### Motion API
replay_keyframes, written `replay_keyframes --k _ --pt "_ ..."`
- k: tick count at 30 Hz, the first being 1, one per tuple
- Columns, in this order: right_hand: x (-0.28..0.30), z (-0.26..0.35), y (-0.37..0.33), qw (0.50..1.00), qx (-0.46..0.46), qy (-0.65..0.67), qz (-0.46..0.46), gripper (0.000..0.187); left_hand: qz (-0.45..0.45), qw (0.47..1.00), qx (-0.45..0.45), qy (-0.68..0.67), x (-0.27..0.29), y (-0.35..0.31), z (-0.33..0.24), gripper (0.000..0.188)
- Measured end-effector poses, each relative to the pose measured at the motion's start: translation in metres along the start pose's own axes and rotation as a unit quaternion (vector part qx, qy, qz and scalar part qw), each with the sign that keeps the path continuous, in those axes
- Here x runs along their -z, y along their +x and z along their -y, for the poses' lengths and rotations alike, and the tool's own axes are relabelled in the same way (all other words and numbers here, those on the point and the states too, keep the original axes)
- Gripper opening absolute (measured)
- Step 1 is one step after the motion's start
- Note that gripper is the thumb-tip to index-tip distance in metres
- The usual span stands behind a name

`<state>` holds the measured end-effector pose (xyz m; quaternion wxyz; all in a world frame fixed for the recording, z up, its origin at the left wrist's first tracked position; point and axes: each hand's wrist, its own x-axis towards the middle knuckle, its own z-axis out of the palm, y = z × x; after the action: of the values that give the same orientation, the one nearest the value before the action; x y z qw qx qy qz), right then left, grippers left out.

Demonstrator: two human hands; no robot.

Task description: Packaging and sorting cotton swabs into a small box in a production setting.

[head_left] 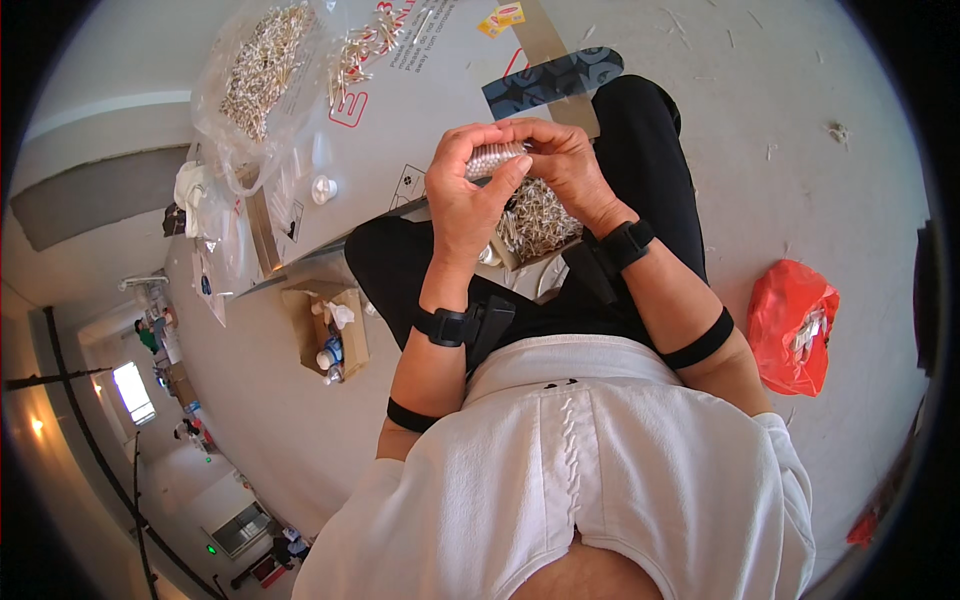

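Observation:
My left hand (462,178) and my right hand (566,160) meet in front of me, both closed around a short, thick bundle of cotton swabs (494,160). Packed white tips face me at the bundle's near side. I cannot tell whether it has a clear wrapper. Fingers of both hands curl over its top, while the left thumb presses its lower right end. Just below my hands, between my legs, stands an open box of loose cotton swabs (540,222).
A clear plastic bag of cotton swabs (265,72) and a loose pile (362,55) lie on the printed white board (400,120). A dark patterned strip (555,82) rests by my knee. A cardboard box (353,345) with bottles stands left; a red plastic bag (772,325), right.

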<state>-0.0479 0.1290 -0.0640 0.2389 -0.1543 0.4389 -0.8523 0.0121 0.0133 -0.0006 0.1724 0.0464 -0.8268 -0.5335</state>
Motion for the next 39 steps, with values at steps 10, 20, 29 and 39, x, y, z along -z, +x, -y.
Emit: replay_keyframes --k 10,20,29,39 --pt "0.006 -0.004 0.002 0.995 -0.04 0.092 -0.005 0.026 0.04 0.996 -0.041 -0.062 0.005 -0.001 -0.006 0.036" --pt "0.006 -0.006 0.002 0.991 -0.053 0.125 0.006 0.025 0.027 0.998 -0.044 -0.018 0.005 -0.001 -0.002 0.032" --pt "0.006 -0.005 0.002 0.989 -0.064 0.131 0.013 0.026 0.021 0.999 -0.042 -0.015 0.006 -0.001 0.0 0.029" --pt "0.007 -0.007 0.002 0.988 -0.081 0.133 0.023 0.027 0.013 0.999 -0.034 -0.012 0.006 -0.002 0.003 0.028"
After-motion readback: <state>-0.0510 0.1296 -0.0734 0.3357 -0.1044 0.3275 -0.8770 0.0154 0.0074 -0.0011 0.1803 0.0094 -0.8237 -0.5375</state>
